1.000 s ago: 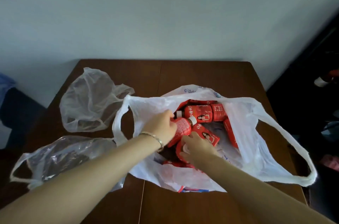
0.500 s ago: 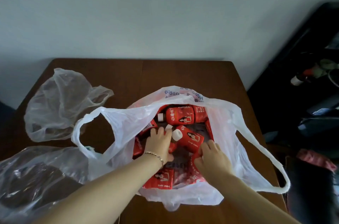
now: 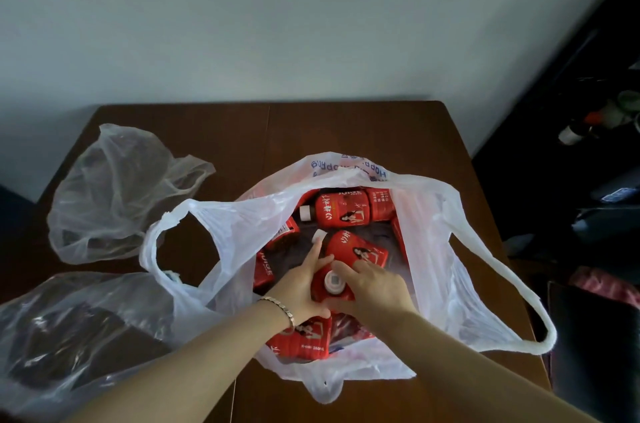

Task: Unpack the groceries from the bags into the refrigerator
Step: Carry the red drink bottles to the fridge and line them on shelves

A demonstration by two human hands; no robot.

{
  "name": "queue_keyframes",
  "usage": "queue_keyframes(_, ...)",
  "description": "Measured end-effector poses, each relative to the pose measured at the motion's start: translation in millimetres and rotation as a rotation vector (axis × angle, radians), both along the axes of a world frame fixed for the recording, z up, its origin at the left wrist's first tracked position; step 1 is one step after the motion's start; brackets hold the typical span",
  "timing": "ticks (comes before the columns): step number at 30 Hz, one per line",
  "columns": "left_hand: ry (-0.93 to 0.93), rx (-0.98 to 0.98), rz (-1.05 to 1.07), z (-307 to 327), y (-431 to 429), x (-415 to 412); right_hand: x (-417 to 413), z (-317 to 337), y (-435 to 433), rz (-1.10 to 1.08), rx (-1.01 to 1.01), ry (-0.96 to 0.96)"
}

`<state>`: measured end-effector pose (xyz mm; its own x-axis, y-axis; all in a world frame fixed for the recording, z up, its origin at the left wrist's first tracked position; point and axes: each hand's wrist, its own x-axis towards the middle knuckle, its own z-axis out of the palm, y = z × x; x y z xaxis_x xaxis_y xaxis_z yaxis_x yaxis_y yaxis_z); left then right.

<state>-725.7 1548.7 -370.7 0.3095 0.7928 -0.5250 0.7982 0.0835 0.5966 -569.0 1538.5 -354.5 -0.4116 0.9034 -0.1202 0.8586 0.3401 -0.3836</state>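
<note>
A white plastic shopping bag (image 3: 440,249) lies open on the brown wooden table (image 3: 346,132). Inside it are several red juice bottles with white caps; one (image 3: 349,209) lies across the far side, another (image 3: 358,249) lies in the middle. Both of my hands are inside the bag. My left hand (image 3: 301,287) and my right hand (image 3: 372,287) wrap around one upright red bottle (image 3: 333,284) from either side, its white cap facing up between them. Another red bottle (image 3: 304,339) lies under my left wrist.
Two empty clear plastic bags sit on the table's left, one (image 3: 114,194) at the far left and one (image 3: 69,332) near the front left edge. Dark furniture with clutter (image 3: 595,152) stands right of the table. A pale wall rises behind.
My hands have come together in the middle of the bag and closed around one upright bottle. The view has shifted slightly; the bags lie as before.
</note>
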Motion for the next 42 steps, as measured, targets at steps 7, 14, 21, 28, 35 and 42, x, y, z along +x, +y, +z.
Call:
queue_keyframes(7,-0.008,-0.081,-0.063,0.8,24.9,-12.6,-9.5,-3.2,-0.5,-0.047,-0.01,-0.047)
queue_keyframes(14,0.332,0.166,-0.059,5.4,83.6,4.5,3.9,0.5,7.8,-0.007,-0.004,-0.054)
queue_keyframes(21,0.351,0.002,-0.134,-22.2,87.8,24.2,6.4,2.9,2.8,0.019,-0.041,-0.049)
queue_keyframes(28,0.334,0.131,0.045,19.7,74.0,25.5,9.7,-5.6,1.8,0.037,0.055,0.031)
queue_keyframes(35,0.489,0.399,0.153,67.2,47.0,20.2,10.4,-9.1,0.2,0.064,0.115,-0.002)
queue_keyframes(42,0.353,0.423,0.24,101.4,29.4,-14.8,7.6,1.2,-4.7,-0.152,-0.012,-0.058)
